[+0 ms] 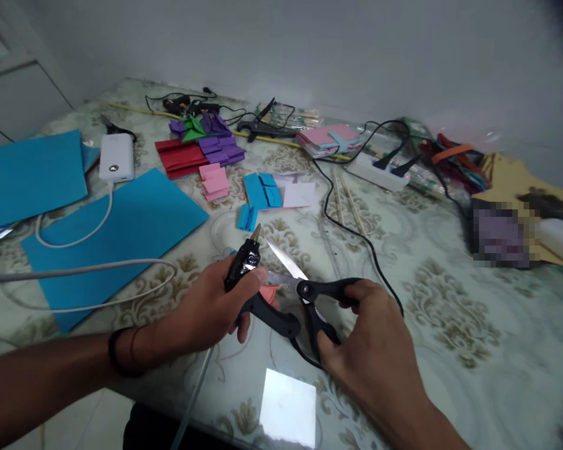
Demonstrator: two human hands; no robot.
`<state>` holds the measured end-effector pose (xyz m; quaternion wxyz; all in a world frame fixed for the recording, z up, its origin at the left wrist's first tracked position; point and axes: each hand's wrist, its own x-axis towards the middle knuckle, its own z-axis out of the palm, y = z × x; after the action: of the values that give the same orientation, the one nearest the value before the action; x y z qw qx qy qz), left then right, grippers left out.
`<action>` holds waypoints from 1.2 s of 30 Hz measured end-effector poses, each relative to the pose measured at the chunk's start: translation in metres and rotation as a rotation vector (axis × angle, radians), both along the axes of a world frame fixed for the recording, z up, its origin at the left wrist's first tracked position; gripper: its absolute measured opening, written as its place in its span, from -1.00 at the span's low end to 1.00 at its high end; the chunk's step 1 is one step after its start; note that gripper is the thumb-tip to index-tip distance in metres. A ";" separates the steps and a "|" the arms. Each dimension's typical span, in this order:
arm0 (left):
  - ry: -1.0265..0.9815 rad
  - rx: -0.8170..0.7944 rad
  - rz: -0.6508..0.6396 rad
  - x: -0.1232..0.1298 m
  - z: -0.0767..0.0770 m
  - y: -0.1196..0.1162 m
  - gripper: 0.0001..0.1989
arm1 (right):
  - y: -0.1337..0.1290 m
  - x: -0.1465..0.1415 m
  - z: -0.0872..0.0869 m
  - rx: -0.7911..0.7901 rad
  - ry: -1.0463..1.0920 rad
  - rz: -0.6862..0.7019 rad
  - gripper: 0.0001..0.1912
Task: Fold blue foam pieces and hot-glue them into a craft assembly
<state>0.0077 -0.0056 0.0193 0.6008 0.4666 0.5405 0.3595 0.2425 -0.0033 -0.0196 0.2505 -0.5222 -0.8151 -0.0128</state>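
Observation:
A black hot glue gun (244,262) is in my left hand (216,303), its metal nozzle tilted up and away. A small pink paper piece (268,292) shows behind the gun, by the left fingers. My right hand (380,344) is closed on the handles of black scissors (306,289). The scissor blades are spread, one pointing up and left, the other reaching the left thumb. Just past the nozzle lies a small folded blue paper (247,217), with a larger folded blue piece (263,190) behind it on the patterned table (431,312).
Blue sheets (122,244) and a white power bank (117,157) with a cable lie left. Folded red (178,157), purple and pink papers sit behind. A power strip (380,171) and its black cord are at back right, near wooden sticks (349,200).

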 end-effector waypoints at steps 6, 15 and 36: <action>0.033 -0.011 0.019 -0.001 0.001 -0.001 -0.55 | 0.001 -0.002 0.005 0.054 -0.018 -0.016 -0.60; -0.028 0.020 -0.018 -0.002 -0.004 0.000 -0.58 | 0.005 0.003 0.005 0.034 0.013 0.012 -0.60; -0.011 0.023 -0.064 -0.007 0.000 0.001 -0.63 | 0.006 0.011 0.008 -0.054 0.009 0.024 -0.58</action>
<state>0.0008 -0.0045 0.0197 0.6095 0.4884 0.5181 0.3487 0.2536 0.0031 -0.0114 0.2402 -0.5190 -0.8202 0.0148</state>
